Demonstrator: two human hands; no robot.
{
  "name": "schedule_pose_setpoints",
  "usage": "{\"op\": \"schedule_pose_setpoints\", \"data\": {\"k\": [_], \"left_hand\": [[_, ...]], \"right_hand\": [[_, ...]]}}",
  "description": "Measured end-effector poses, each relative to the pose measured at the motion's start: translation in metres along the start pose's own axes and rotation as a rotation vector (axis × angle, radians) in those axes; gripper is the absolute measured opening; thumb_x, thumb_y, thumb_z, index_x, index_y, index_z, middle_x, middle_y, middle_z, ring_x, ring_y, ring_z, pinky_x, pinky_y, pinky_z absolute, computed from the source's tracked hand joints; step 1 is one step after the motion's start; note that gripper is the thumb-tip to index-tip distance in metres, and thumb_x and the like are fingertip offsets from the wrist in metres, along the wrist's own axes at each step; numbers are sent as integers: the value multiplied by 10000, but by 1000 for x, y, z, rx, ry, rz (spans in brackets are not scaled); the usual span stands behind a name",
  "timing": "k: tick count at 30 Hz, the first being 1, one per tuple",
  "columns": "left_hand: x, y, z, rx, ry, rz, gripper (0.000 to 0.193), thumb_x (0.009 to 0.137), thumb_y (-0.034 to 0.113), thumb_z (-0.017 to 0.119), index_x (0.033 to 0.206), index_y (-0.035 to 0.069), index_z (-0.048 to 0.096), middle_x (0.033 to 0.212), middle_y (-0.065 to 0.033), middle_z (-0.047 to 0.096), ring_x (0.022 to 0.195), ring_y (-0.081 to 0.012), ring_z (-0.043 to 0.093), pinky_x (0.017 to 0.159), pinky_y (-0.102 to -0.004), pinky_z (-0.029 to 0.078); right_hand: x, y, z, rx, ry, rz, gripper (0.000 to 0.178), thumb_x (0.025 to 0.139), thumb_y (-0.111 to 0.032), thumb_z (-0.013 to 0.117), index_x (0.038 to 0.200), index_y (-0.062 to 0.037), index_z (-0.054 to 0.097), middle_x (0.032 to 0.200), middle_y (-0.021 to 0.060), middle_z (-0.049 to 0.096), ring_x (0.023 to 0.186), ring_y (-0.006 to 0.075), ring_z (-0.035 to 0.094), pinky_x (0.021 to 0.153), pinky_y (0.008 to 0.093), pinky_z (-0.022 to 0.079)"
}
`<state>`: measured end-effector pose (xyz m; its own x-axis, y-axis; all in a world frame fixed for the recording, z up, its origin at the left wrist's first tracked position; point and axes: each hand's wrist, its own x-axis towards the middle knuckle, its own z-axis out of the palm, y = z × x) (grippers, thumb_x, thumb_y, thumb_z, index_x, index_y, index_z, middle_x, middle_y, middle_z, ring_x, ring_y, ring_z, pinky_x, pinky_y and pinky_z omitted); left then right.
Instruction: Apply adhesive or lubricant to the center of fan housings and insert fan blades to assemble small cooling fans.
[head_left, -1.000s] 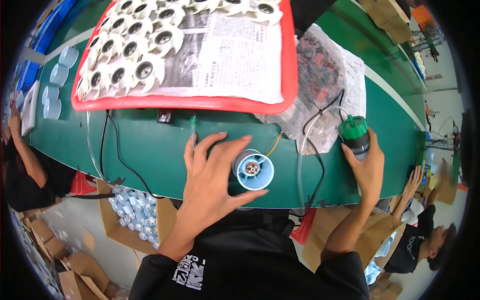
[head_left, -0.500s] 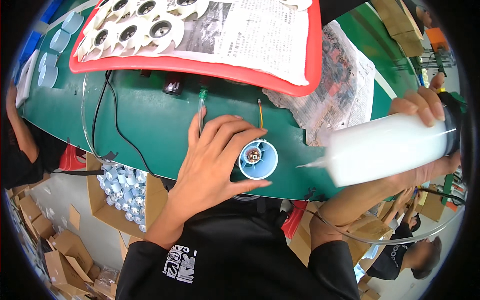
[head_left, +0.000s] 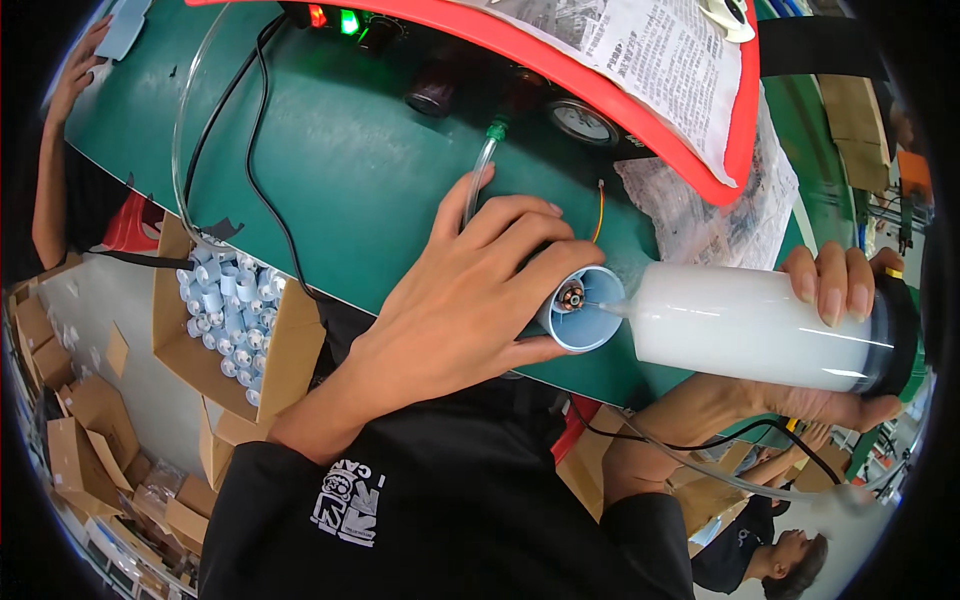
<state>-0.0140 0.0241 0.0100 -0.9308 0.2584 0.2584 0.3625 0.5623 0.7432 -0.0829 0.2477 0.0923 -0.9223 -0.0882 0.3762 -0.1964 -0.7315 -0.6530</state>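
My left hand (head_left: 475, 285) is closed around a light-blue cylindrical fan housing (head_left: 598, 325), its open end tilted toward the right. Inside the housing sits a small copper-wound motor core (head_left: 571, 296). A yellow-and-red wire lead (head_left: 600, 212) with a small plug sticks out beyond the fingers. In my right hand (head_left: 830, 283) is a large dispensing syringe (head_left: 735, 322) filled with white material, held level with fingers above and thumb below. Its thin tip reaches into the housing's mouth, close to the core; whether it touches cannot be made out.
Beyond my hands, a red tray (head_left: 640, 105) lined with newspaper rests over a dark machine with lit buttons (head_left: 348, 22) and a gauge (head_left: 583, 122). Newspaper (head_left: 715, 205) lies beside it. Tubes and black cables cross the green table (head_left: 330, 190). A carton (head_left: 190, 355) holds several blue housings. Co-workers sit nearby.
The syringe has come in to the housing, its tip going from outside to inside the mouth. My left hand has tilted the housing toward it. The whole view has shifted, showing more of the machine.
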Motion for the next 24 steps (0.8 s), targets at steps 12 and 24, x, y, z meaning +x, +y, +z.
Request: {"op": "schedule_pose_setpoints", "data": {"k": [12, 24], "left_hand": [[0, 1, 2, 19, 0, 2, 605, 625, 306, 856, 1166, 160, 626, 1119, -38, 594, 1193, -246, 520, 1149, -538, 234], [-2, 1, 3, 20, 16, 0, 607, 613, 309, 852, 1160, 163, 633, 1108, -31, 600, 1182, -245, 530, 1140, -536, 253]], "right_hand": [[-2, -4, 3, -173, -125, -4, 1012, 633, -523, 836, 1317, 39, 346, 944, 67, 450, 819, 173, 469, 750, 349, 375], [1, 3, 9, -149, -264, -8, 1029, 590, -504, 851, 1308, 41, 356, 934, 58, 445, 810, 176, 458, 752, 348, 354]]}}
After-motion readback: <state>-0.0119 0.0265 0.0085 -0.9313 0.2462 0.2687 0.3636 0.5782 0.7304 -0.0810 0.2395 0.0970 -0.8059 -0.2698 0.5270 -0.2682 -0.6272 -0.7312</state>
